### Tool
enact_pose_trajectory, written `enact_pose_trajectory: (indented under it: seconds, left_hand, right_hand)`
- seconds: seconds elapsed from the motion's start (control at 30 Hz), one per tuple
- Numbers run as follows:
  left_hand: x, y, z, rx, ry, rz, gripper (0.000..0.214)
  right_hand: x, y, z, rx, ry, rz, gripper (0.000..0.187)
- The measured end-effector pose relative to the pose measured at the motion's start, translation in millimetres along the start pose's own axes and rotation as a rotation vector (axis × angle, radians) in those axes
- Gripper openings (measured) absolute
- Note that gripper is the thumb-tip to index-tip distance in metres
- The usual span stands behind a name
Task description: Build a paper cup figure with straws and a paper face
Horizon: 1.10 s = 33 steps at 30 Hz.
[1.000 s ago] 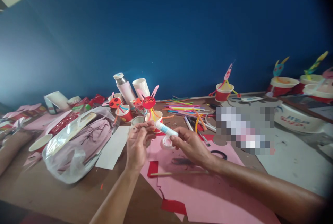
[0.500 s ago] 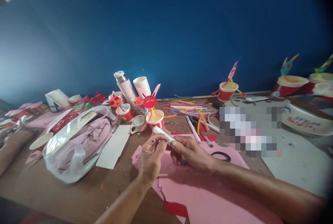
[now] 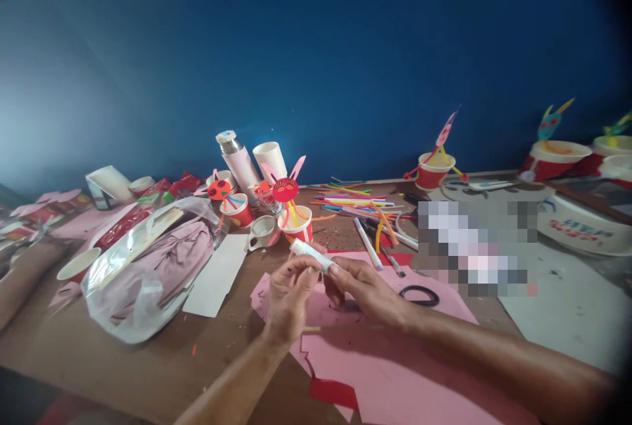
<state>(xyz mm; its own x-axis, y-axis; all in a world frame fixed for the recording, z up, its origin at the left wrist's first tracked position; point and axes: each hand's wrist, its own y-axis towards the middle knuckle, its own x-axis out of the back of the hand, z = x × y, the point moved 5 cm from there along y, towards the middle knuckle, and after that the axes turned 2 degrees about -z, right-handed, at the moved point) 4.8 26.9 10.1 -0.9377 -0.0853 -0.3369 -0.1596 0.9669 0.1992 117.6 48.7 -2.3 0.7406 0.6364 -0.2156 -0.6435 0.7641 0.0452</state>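
Note:
In the head view I hold a small white tube [image 3: 312,252], perhaps of glue, above pink paper. My left hand [image 3: 293,290] is closed around its left side, thumb and fingertips meeting beneath it. My right hand [image 3: 365,290] pinches the tube's right end. Its lower fingers are curled and partly hidden. Below lies a large pink paper sheet [image 3: 395,366] with cut edges and a red paper scrap [image 3: 334,393]. A black scissors handle [image 3: 419,295] shows beside my right wrist. Just beyond the tube stands a red paper cup [image 3: 296,224] bearing a red face with pink ears.
Pipe cleaners [image 3: 355,200], a white marker [image 3: 368,244] and a brush [image 3: 394,262] lie behind. Leftward are a plastic bag [image 3: 133,313], white card [image 3: 217,280] and mug [image 3: 261,233]. A thermos [image 3: 239,162] stands behind. Another person's arm [image 3: 29,274] reaches in at left.
Both hands keep hold of the white tube, which has barely shifted. The view has moved slightly, so things on the right appear a little further right.

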Motion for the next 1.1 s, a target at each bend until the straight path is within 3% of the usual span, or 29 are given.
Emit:
enact_pose_trajectory:
  seconds: [0.1, 0.17, 0.23, 0.37, 0.43, 0.5, 0.63, 0.7, 0.87, 1.1]
  left_hand:
    - [-7.4, -2, -4, -0.015, -0.073, 0.081, 0.008]
    - [-9.4, -2, -6, -0.025, -0.097, 0.099, 0.007]
    - [-8.3, 0, -7, -0.028, -0.106, 0.078, 0.006]
    - [-3.3, 5, -6, -0.009, -0.132, 0.001, 0.006]
    - [-3.2, 7, -4, 0.007, -0.134, -0.004, 0.005]
    - [-5.1, 6, -3, 0.009, -0.125, 0.013, 0.005]
    - [-9.8, 3, -5, -0.021, -0.111, 0.046, 0.005]
    - [-9.8, 3, -6, -0.012, -0.109, 0.030, 0.005]
    - [-3.3, 6, 0, 0.058, -0.106, -0.070, 0.008]
    - [-2.9, 4, 16, 0.131, -0.042, -0.029, 0.010]
  right_hand:
    - [-13, -4, -8, -0.207, 0.400, 0.107, 0.046]
    - [-18, -5, -11, -0.316, 0.540, 0.138, 0.047]
    - [-16, -3, -9, -0.303, 0.482, 0.123, 0.049]
    - [7, 3, 5, -0.034, 0.027, -0.091, 0.041]
    - [11, 4, 9, 0.038, -0.087, -0.143, 0.037]
    - [7, 4, 5, -0.019, 0.037, -0.100, 0.041]
    - [-11, 1, -11, -0.284, 0.470, 0.052, 0.049]
    - [-10, 1, -9, -0.241, 0.390, 0.049, 0.051]
    - [11, 4, 3, -0.011, -0.097, -0.147, 0.041]
    - [15, 9, -2, 0.021, -0.125, -0.229, 0.036]
